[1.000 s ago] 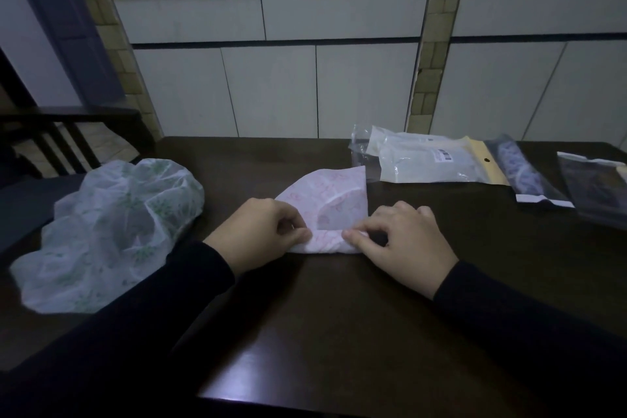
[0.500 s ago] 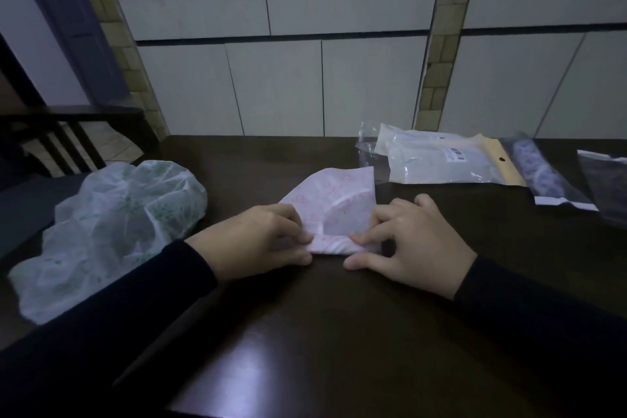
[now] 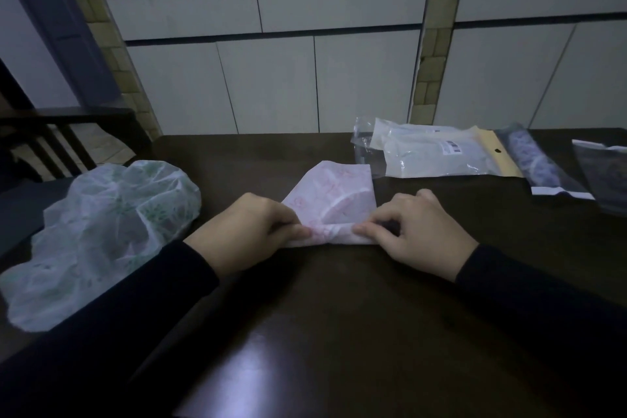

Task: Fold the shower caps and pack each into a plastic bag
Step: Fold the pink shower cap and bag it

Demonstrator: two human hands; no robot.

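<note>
A pink-printed shower cap (image 3: 334,192) lies partly folded in the middle of the dark table (image 3: 339,316). Its near edge is rolled into a narrow band. My left hand (image 3: 249,231) pinches the left end of that band, and my right hand (image 3: 417,231) pinches the right end, fingers curled. A green-printed shower cap (image 3: 101,234) lies unfolded and puffed up at the left. Clear plastic bags (image 3: 437,154) lie at the back right, one with a yellow header.
Two dark packed bags lie at the far right: a dark packed bag (image 3: 539,163) and another dark bag (image 3: 607,173) at the frame edge. A dark chair (image 3: 57,132) stands at the left. A tiled wall with white panels rises behind the table.
Both hands have rolled the pink cap's near edge over once more, away from me, and now pinch the thicker band at its two ends.
</note>
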